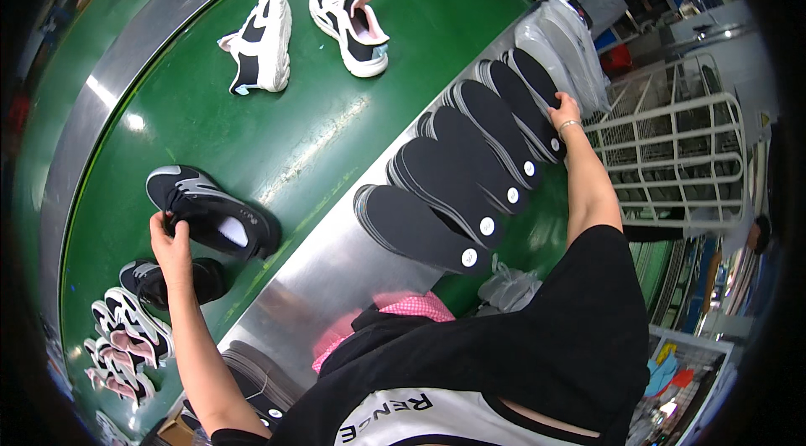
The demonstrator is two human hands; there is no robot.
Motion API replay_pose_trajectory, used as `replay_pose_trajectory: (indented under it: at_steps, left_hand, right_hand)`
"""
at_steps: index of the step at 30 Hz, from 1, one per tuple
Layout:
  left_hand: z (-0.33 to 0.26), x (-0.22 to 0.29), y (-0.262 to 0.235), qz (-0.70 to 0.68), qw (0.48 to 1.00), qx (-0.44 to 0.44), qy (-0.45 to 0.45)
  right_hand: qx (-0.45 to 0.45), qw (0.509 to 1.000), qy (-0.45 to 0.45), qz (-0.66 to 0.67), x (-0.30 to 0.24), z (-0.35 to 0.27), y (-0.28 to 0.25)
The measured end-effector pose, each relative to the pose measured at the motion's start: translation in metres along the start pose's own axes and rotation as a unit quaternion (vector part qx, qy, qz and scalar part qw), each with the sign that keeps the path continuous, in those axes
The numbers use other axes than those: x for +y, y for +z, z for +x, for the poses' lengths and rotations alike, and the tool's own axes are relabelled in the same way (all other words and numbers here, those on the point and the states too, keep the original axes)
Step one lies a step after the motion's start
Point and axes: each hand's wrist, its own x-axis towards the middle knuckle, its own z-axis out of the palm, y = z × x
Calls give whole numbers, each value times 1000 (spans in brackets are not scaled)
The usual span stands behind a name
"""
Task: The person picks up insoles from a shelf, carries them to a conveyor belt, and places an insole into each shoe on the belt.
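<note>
My left hand (172, 246) is closed on the near edge of a black sneaker (211, 211) with a grey-striped side and a pale patch inside. Close below it on the green belt rests another black sneaker (180, 282), partly behind my wrist. Stretched out to the far right, my right hand (565, 110) grips the edge of the last stack of black insoles (533, 81); whether it has one insole or more is hidden. More stacks of black insoles (420, 232), each with a round white sticker, line the metal ledge (294, 291) in front of me.
Two white-and-black sneakers (264, 43) lie farther up the green belt (327, 135). Several pink-lined shoes (126, 337) sit at lower left. Plastic-wrapped insoles (562, 43) stand past my right hand, beside a white wire rack (672, 152). Bundled insoles (252, 375) lie near my left elbow.
</note>
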Motion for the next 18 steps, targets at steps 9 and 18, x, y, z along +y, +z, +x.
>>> replay_pose_trajectory:
  at_steps: [9, 18]
  left_hand:
    - [-14, 21, 17, 163, 972, 43, 163]
    - [-5, 16, 18, -153, 979, 121, -54]
  right_hand:
    - [-98, 993, -70, -4, 26, 41, 10]
    - [-40, 971, -220, 87, 31, 77, -26]
